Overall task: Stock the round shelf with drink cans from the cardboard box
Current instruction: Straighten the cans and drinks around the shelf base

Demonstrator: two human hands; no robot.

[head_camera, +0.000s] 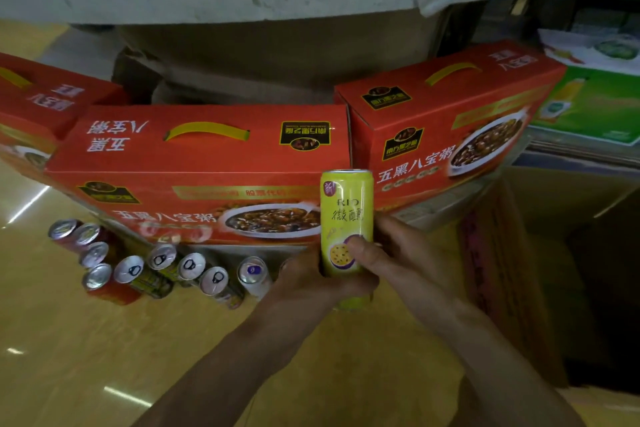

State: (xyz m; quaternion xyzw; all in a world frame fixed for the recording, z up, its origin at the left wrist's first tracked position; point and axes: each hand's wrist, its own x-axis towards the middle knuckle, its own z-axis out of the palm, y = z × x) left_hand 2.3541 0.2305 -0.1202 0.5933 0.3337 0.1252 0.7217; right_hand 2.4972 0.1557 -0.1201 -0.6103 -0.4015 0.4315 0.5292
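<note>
A tall yellow RIO can (346, 211) stands upright in the air, held by both hands just in front of the red porridge gift boxes (204, 156). The left hand (311, 279) wraps its fingers round the can's lower part from the side. The right hand (405, 253) grips from the other side, its thumb laid across the passion-fruit picture. The label faces the person, probably so that it can be checked or turned outward before the can is set down.

To the left, a cluster of cans (188, 265) already stands on the round shelf (86, 340), tight against the foot of the gift boxes. The gap at the right end of that cluster looks like the next spot. The open cardboard box (509, 270) sits at the right, within easy reach; its inside is too dark to read.
</note>
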